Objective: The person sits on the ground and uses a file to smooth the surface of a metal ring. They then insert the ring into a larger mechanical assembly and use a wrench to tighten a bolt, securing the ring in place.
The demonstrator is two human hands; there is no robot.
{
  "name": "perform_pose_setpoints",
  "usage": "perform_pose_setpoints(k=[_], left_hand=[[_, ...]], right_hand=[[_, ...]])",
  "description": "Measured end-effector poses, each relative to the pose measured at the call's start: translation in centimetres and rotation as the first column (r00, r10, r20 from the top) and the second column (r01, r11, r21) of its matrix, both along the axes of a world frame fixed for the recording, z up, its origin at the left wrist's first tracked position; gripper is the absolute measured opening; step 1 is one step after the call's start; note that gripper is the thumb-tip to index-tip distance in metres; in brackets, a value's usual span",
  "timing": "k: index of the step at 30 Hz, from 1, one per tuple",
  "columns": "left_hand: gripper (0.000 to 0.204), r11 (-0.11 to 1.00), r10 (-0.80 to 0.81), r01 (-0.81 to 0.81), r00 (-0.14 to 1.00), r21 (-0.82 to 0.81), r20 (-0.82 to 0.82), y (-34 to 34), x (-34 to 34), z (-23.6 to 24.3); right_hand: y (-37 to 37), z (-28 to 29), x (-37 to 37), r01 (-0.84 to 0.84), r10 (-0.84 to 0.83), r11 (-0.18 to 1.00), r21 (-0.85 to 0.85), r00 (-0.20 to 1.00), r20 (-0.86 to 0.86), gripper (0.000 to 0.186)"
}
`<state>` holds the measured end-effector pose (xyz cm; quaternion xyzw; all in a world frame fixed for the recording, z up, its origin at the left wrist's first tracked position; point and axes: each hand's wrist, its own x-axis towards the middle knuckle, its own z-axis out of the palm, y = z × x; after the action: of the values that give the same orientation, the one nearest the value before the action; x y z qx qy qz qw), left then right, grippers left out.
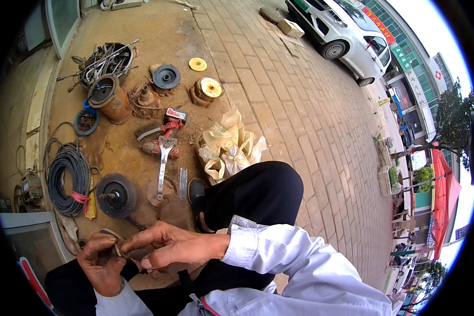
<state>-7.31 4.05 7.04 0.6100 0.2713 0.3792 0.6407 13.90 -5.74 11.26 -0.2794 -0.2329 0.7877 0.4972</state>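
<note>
In front of me, a seated person's two bare, dirt-smudged hands meet low over the lap. The left hand (102,265) pinches a small, flat tan piece (120,248) between thumb and fingers, seemingly to steady it; the right hand (169,245) reaches across, forefinger extended to the piece and thumb apart. Whether the right also grips it, I cannot tell.

Just beyond, a dark grey, drum-shaped metal part (117,197) lies with its central shaft facing up, perhaps because its flat back sits steadily. To its right is a long silver metal tool with a broad forked head (165,155), near a red-and-black cordless power tool (173,122), probably left within reach. On the left, a thick black cable (82,176) is coiled and bound with pink, likely against tangling.

Farther out stand a rusty, open-topped metal cylinder (113,106) and a heap of long silvery hand tools (108,62).
</note>
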Motion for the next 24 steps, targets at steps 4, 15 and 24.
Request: perform_pose_setpoints(k=[4,15,24], left_hand=[[0.046,0.990,0.007,-0.012,0.999,-0.142,-0.038,-0.6,1.0,1.9],[0.040,0.875,-0.070,0.035,0.996,-0.484,-0.056,-0.1,-0.8,1.3],[0.037,0.984,0.002,0.002,1.000,-0.180,0.022,-0.4,1.1,2.1]], right_hand=[[0.1,0.7,0.0,-0.027,0.000,0.996,0.083,0.949,0.316,0.049],[0.0,-1.6,-0.1,-0.516,-0.814,0.508,0.690,-0.025,0.580,0.051],[-0.3,-1.5,-1.9,0.092,-0.190,0.947,0.309,0.933,0.304,0.054]])
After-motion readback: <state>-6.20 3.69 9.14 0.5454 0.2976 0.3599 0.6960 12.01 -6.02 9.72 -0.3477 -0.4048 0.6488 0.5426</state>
